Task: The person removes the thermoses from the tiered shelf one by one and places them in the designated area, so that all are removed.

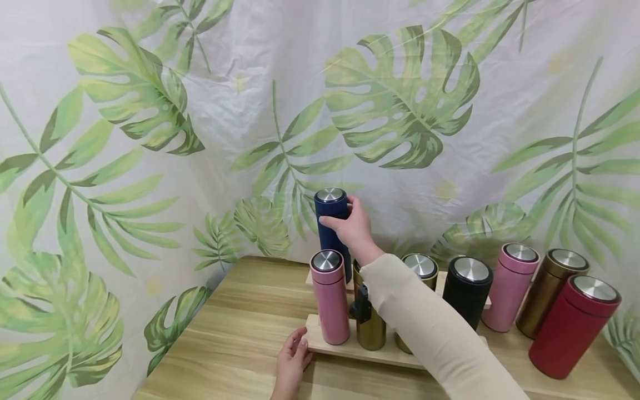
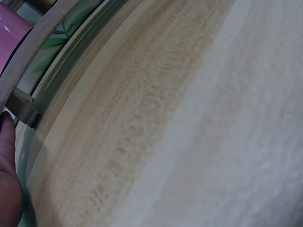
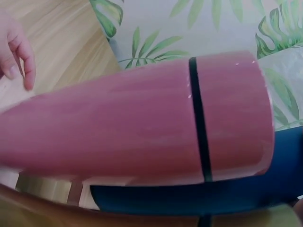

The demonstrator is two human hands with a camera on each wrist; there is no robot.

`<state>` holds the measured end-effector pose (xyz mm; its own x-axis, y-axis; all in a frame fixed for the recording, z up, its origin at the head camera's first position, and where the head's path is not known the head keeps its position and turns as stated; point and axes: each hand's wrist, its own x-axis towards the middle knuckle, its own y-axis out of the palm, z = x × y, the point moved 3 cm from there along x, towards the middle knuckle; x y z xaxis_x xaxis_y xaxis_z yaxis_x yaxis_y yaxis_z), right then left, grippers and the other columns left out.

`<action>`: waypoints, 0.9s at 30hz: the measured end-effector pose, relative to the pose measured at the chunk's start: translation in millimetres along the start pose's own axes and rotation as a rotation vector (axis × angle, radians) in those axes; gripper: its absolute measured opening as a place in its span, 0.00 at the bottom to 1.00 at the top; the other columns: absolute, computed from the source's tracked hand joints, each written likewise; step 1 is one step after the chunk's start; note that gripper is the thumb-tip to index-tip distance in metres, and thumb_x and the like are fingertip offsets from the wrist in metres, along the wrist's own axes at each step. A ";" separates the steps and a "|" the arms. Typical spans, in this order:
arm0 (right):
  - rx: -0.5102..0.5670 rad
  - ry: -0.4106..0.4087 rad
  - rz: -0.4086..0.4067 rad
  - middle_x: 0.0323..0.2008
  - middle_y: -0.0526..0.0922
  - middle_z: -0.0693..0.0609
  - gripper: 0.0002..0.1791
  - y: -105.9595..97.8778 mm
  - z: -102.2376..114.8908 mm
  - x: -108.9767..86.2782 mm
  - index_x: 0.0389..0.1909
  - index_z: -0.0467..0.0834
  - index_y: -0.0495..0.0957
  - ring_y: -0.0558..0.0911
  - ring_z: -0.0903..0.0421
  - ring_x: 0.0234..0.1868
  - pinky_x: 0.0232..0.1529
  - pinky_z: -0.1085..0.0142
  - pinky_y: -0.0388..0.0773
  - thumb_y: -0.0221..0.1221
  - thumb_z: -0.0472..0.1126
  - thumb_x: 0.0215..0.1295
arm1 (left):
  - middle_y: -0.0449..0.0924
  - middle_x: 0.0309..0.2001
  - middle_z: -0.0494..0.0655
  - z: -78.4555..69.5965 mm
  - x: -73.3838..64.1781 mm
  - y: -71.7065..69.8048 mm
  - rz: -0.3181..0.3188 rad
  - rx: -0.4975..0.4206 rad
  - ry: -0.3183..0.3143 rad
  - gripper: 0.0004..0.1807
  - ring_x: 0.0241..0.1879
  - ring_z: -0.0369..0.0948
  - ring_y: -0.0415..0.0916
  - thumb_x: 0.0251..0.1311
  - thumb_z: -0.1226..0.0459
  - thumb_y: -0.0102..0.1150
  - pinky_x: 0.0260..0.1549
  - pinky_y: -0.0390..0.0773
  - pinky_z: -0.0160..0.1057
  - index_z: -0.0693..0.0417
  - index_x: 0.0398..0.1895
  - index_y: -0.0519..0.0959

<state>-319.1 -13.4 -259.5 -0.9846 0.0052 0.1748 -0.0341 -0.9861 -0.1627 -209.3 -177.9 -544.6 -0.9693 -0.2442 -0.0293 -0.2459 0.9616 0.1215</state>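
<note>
Best to guide upright, gripped near its lid in the right hand (image 1: 354,228), one blue flask (image 1: 328,232), clear of pink flask (image 1: 331,305) on that hand's near side, left hand (image 1: 292,358), loosely extended, steadying wooden stand (image 1: 353,345) at its fingertips

The right hand (image 1: 352,226) grips a navy-blue cylindrical flask (image 1: 327,233) with a silver-topped lid, behind a slim glossy pink flask (image 1: 331,305) on a pale wooden rack (image 1: 340,351). The left hand (image 1: 291,355) touches the rack's left end. Rightmost on the wood-grain tabletop (image 1: 240,311) stands a wide red cylindrical flask (image 1: 570,330), near a bronze-coloured cylindrical flask (image 1: 550,291).
</note>
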 end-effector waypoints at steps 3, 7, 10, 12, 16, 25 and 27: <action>-0.025 -0.023 -0.016 0.56 0.72 0.43 0.40 -1.1 1.0 -0.9 0.63 0.45 0.60 0.73 0.46 0.55 0.59 0.51 0.70 0.68 0.43 0.50 | 0.55 0.66 0.68 -0.1 0.1 0.0 -0.002 -0.002 0.005 0.21 0.62 0.54 0.62 0.69 0.66 0.42 0.54 0.74 0.49 0.67 0.62 0.62; -0.018 -0.026 -0.029 0.55 0.72 0.44 0.39 -2.3 0.6 -1.8 0.62 0.45 0.61 0.72 0.46 0.54 0.58 0.51 0.70 0.68 0.43 0.50 | 0.55 0.66 0.68 -1.2 -0.5 -0.7 -0.001 0.006 0.013 0.21 0.61 0.54 0.62 0.69 0.67 0.41 0.54 0.74 0.49 0.67 0.62 0.62; -0.008 -0.027 -0.044 0.54 0.72 0.44 0.38 -3.3 0.7 -2.1 0.61 0.45 0.62 0.72 0.46 0.53 0.57 0.51 0.71 0.68 0.43 0.49 | 0.53 0.67 0.69 -1.3 0.2 -0.7 0.009 0.014 0.015 0.21 0.62 0.55 0.61 0.69 0.67 0.41 0.54 0.74 0.49 0.67 0.62 0.62; -0.004 -0.033 -0.055 0.53 0.72 0.44 0.38 -3.8 0.7 -2.0 0.60 0.45 0.62 0.73 0.46 0.53 0.57 0.51 0.71 0.69 0.43 0.49 | 0.52 0.67 0.69 -1.0 1.3 -0.5 0.015 0.017 0.014 0.21 0.62 0.55 0.60 0.69 0.67 0.41 0.54 0.74 0.48 0.67 0.63 0.62; -0.001 -0.037 -0.074 0.52 0.72 0.44 0.38 -4.0 -0.9 -1.2 0.60 0.46 0.63 0.73 0.46 0.52 0.56 0.51 0.72 0.69 0.43 0.48 | 0.51 0.68 0.68 0.0 3.0 -0.3 0.019 0.015 0.009 0.21 0.63 0.55 0.59 0.70 0.67 0.41 0.54 0.74 0.48 0.67 0.63 0.61; 0.057 -0.070 -0.113 0.51 0.72 0.43 0.37 -12.5 -1.3 -0.1 0.59 0.44 0.63 0.72 0.47 0.51 0.55 0.52 0.72 0.69 0.42 0.47 | 0.52 0.67 0.70 0.2 0.8 -2.3 0.020 0.017 -0.002 0.22 0.62 0.56 0.61 0.69 0.65 0.42 0.54 0.73 0.51 0.67 0.63 0.62; 0.074 -0.076 -0.125 0.51 0.72 0.44 0.37 -15.2 0.2 -0.3 0.58 0.44 0.63 0.72 0.48 0.50 0.54 0.53 0.72 0.69 0.42 0.47 | 0.52 0.67 0.70 0.5 0.6 -2.7 0.021 0.015 -0.003 0.22 0.62 0.56 0.61 0.69 0.64 0.43 0.54 0.73 0.52 0.67 0.62 0.62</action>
<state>-318.2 1.6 -256.8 -0.9575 0.1192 0.2628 -0.1405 -0.9880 -0.0638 -209.2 -180.6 -545.4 -0.9742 -0.2237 -0.0297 -0.2257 0.9683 0.1067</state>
